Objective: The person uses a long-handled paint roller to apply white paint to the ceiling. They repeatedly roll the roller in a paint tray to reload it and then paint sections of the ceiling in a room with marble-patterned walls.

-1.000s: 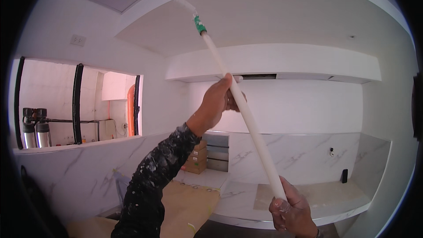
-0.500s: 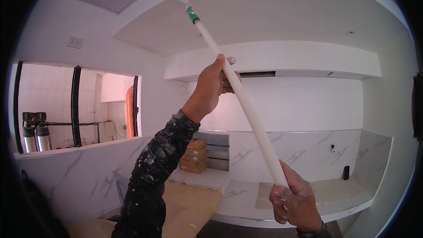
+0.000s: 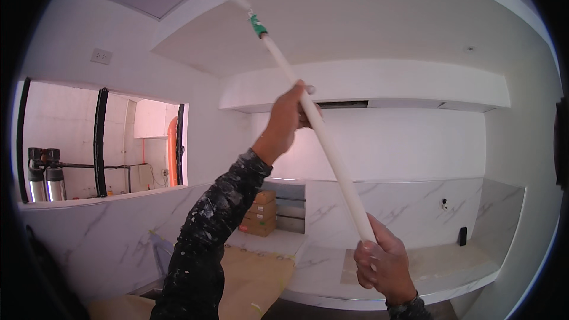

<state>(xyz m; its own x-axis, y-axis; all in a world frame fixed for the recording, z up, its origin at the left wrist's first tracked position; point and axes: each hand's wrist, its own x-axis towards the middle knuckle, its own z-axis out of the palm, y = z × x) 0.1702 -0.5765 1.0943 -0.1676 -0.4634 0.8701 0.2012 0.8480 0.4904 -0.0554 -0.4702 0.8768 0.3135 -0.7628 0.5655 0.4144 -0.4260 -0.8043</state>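
Observation:
Both hands hold a long white pole that slants up to the left. A green wrapped piece joins its top to a pale, blurred paint roller head, which is up against or close to the white ceiling edge. My left hand is closed round the upper part of the pole, its thumb along it and some fingers hidden behind. At the lower end, my right hand wraps round the pole. Paint spatters mark the dark left sleeve.
A marbled counter runs below, with brown covering paper to its left. Stacked cardboard boxes stand by a recess. A small black object rests at the right. On the left, a black-framed opening shows filter cylinders.
My right hand has shifted left and slightly up with the pole's lower end. My left hand sits slightly lower in view; both keep their hold. The roller head stays near the ceiling edge.

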